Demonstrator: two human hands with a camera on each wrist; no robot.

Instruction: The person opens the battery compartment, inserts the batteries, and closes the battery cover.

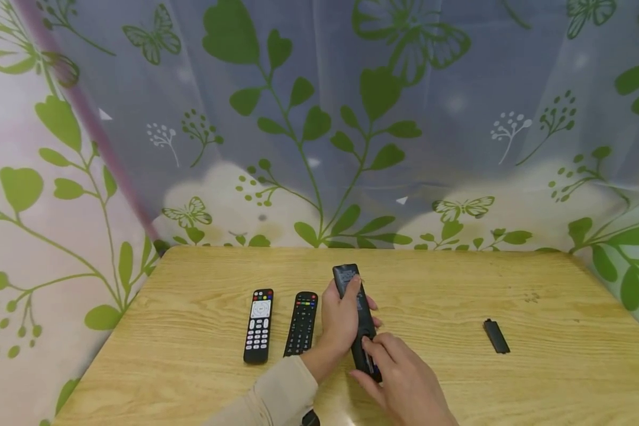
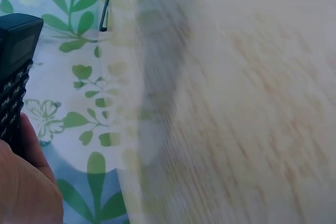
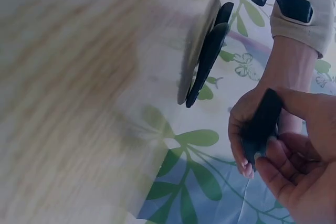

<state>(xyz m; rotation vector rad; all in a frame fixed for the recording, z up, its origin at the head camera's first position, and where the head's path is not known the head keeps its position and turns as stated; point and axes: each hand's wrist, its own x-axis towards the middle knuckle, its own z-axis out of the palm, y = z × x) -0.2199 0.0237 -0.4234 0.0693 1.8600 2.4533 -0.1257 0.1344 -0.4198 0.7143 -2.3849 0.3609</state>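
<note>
A black remote control (image 1: 366, 324) is held over the table with its labelled back facing up, top end tilted away. My left hand (image 1: 339, 319) grips it around the middle, the thumb lying along the back. At the lower end, my right hand (image 1: 407, 376) pinches the remote, fingertips at the uncovered battery compartment (image 1: 371, 363). Keys on the front of the remote (image 2: 11, 85) show in the left wrist view. In the right wrist view, the fingers of my right hand (image 3: 296, 174) bend around the near end of the remote (image 3: 265, 114). The compartment's inside is mostly hidden.
Left of my hands, a black remote with white keys (image 1: 258, 325) and a dark remote (image 1: 302, 319) lie on the wooden table (image 1: 191, 296). A small black battery cover (image 1: 496, 336) lies to the right. Leaf-patterned cloth (image 1: 319, 148) hangs behind the table.
</note>
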